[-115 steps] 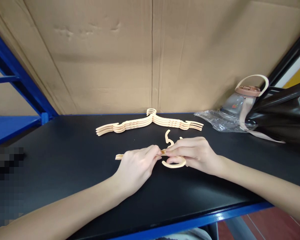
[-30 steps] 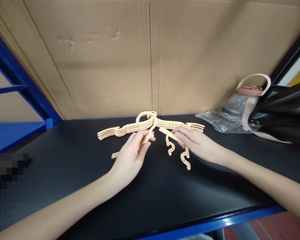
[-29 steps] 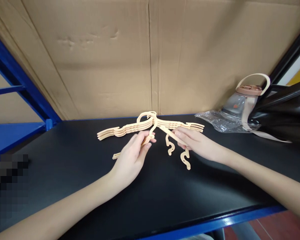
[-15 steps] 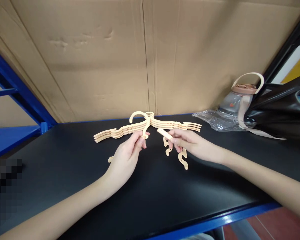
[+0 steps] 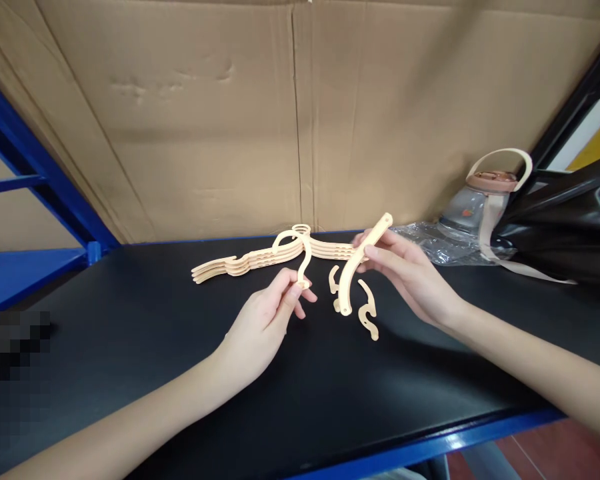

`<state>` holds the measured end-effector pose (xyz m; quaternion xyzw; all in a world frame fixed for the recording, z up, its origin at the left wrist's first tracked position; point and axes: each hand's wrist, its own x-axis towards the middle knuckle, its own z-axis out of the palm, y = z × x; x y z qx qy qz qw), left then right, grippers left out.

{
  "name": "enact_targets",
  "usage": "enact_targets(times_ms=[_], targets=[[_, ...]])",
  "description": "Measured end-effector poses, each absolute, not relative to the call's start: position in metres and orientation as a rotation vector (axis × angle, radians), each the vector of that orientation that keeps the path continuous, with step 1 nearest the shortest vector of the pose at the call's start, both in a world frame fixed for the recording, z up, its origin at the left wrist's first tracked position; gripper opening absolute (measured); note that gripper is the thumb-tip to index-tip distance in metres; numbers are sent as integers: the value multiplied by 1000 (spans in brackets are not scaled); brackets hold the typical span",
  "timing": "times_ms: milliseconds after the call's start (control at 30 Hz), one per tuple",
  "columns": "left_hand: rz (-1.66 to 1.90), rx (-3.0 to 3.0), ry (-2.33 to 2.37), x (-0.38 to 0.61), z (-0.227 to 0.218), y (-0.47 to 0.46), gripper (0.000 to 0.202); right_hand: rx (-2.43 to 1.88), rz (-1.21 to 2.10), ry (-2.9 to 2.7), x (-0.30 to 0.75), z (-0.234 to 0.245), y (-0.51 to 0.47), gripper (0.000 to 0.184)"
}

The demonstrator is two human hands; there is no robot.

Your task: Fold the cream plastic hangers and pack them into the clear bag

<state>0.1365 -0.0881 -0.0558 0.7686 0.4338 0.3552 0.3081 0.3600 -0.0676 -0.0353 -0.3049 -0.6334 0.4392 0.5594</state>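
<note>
Pinching the foot of a smooth, cream-coloured hook (image 5: 307, 257) between thumb and fingers, the left hand (image 5: 263, 310) is nearly closed; the hook rises from that grip and curls over leftward, its rounded free tip pointing down. The right hand (image 5: 413, 267), partly curled with its thumb laid across the front, grips a slim bar (image 5: 350, 272) of the same pale, plastic-looking material, holed at each rounded end. The bar's long axis slants from upper right, where it runs straight, to lower left, where it bends downward. Both parts are held above the matt black surface (image 5: 280, 393). Beneath the bar lie two flat, wavy pieces, the nearer one (image 5: 369, 315) pointing away from the person, the farther one (image 5: 333, 279) partly hidden. Behind, nested hangers (image 5: 260, 257) spread crosswise before creased brown cardboard (image 5: 205, 133).
</note>
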Motion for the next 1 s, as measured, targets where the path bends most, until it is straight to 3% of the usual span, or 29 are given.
enact_targets(times_ms=[333, 433, 667, 767, 833, 1000], targets=[[991, 2068, 1193, 134, -51, -96, 26, -774, 1000, -1468, 361, -37, -70, 17], [1071, 2042, 1092, 135, -49, -97, 26, -779, 1058, -1513, 359, -38, -71, 25], [890, 2042, 1020, 136, -48, -96, 24, -831, 1314, -1589, 353, -40, -75, 27], [890, 2057, 1095, 135, -49, -94, 26, -907, 1368, -1614, 357, -43, -70, 40], [886, 2080, 1165, 135, -50, -91, 26, -993, 1132, -1651, 361, -43, -65, 45], [898, 2124, 1246, 139, -50, -89, 25, -948, -327, -1935, 361, -44, -69, 29]])
